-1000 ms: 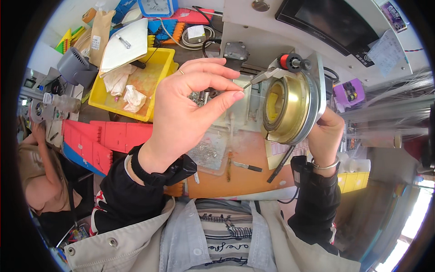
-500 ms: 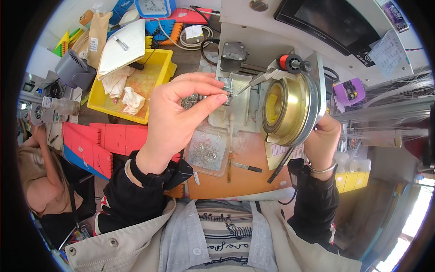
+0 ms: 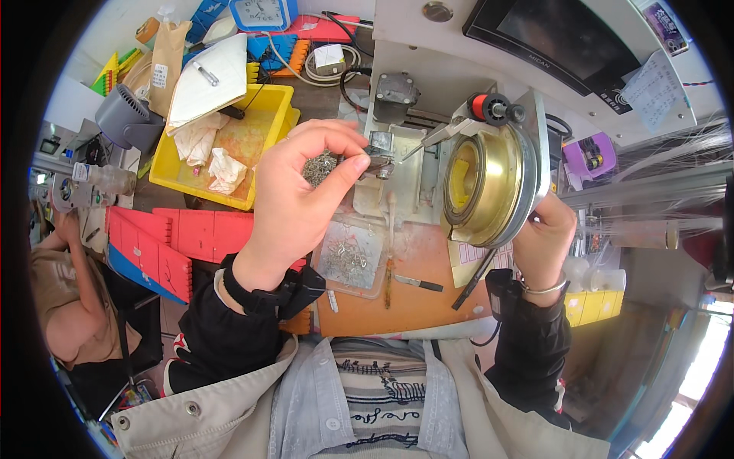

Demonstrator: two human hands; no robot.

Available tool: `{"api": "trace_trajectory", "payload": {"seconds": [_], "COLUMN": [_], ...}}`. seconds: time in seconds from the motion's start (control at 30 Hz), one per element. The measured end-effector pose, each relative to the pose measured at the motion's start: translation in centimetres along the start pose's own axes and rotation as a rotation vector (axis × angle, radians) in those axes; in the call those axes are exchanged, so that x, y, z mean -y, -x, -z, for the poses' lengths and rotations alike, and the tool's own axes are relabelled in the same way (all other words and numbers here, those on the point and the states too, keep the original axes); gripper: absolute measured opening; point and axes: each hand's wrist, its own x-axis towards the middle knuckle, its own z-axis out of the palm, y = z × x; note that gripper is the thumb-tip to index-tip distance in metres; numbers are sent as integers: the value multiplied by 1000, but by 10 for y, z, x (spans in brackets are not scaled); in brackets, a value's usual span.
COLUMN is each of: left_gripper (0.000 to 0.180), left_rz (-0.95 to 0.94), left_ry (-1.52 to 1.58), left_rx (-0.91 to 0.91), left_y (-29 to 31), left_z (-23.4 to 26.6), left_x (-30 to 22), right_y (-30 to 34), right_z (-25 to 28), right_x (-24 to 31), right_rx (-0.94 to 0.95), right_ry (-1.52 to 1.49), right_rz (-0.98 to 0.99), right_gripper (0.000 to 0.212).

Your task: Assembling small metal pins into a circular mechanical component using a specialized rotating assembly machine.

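White machine housing (image 3: 459, 73) upper right, dark screen (image 3: 550, 46) on its face. Brown work board (image 3: 405, 314) below, centre. Yellow tray (image 3: 295, 116) upper left with crumpled white cloths inside. Red bins (image 3: 202, 229) just below tray. Open notebook (image 3: 202, 96) across tray's upper corner, pen on top. Brass wheel (image 3: 501, 191) mounted upright at the machine's right side, over the board, between the two hands. Left hand (image 3: 287, 195): raised left of wheel and well apart from it, thumb and index tips drawn to a narrow pinch; can't tell if holding anything fine. Right hand (image 3: 544, 237): behind wheel's lower right edge, fingertips hidden; can't tell grip or contact. Clear box (image 3: 358, 291) on board, loose silvery pieces inside. Purple container (image 3: 573, 161) far right, beyond wheel. Red-and-black spool (image 3: 489, 108) just above wheel. Slim metal arm (image 3: 434, 138) slanting down-left from near spool, tip apart from left fingertips. Metal block (image 3: 381, 142) right beside those fingertips; can't tell if touching. Dark-handled knife (image 3: 420, 284) flat on board, right of box.
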Motion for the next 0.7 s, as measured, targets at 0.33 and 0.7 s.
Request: {"api": "trace_trajectory", "payload": {"seconds": [0.33, 0.7], "left_gripper": [5, 11], "left_rz": [156, 603], "left_ry": [14, 366], "left_rx": [-8, 310], "left_y": [0, -15], "left_z": [30, 49], "left_x": [11, 41], "right_y": [9, 13], "right_z": [18, 24], "right_x": [3, 15], "right_rx": [-183, -180], "right_ry": [35, 185], "right_rz": [14, 126], "right_gripper": [15, 16]}}
